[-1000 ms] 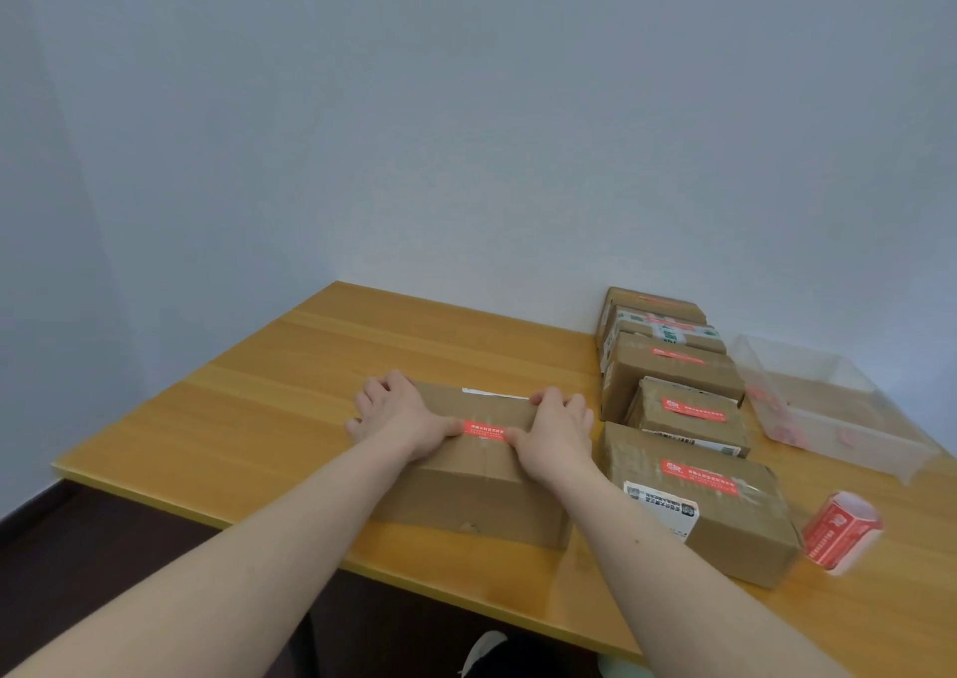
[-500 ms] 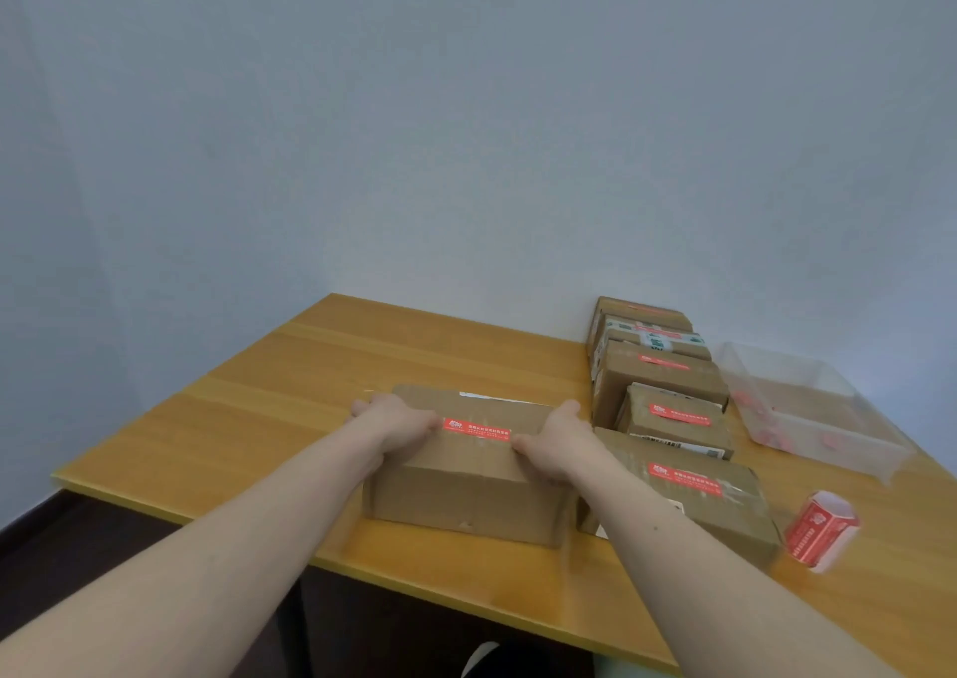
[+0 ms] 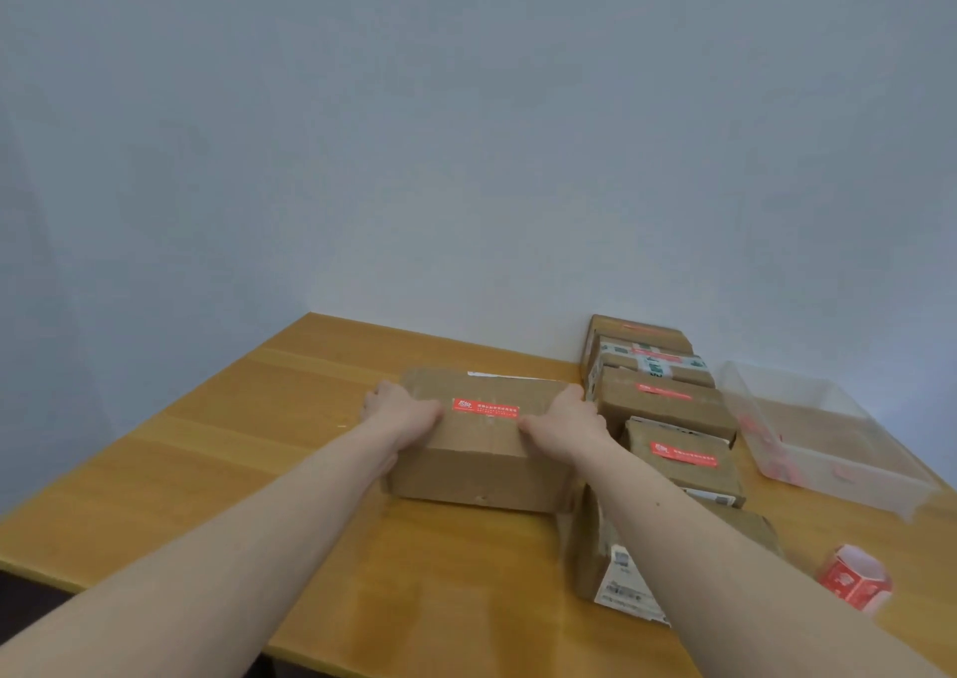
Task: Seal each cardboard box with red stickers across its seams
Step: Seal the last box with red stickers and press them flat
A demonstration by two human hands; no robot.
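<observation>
Two hands grip one box [image 3: 481, 449] at its ends: the left hand [image 3: 401, 410] wraps the left end, its fingers curled over the far edge, and the right hand [image 3: 567, 421] wraps the right end in the same manner. One red sticker [image 3: 486, 408] lies flat across the top seam, midway between the two hands, so the sealing step for this box appears complete on its top face. The step in hand is judged to be handling of the sealed box, either shifting it on the bench [image 3: 259, 470] or turning it to reach another seam; which of the two cannot be told. Whether the box is lifted clear of the bench also cannot be told. The next move calls for a firm two-handed hold, clearance from the row [image 3: 668, 408] of boxes just right of the right hand, and a check of any seam without a sticker. Count: six boxes in view, one held and five in the row, of which the nearest is partly hidden by the right forearm. Four of the row show a red sticker on top; the nearest one's top is hidden. One sticker roll [image 3: 854, 579] lies on the bench near right. One clear tray [image 3: 828, 470] sits beyond the roll, right of the row.
</observation>
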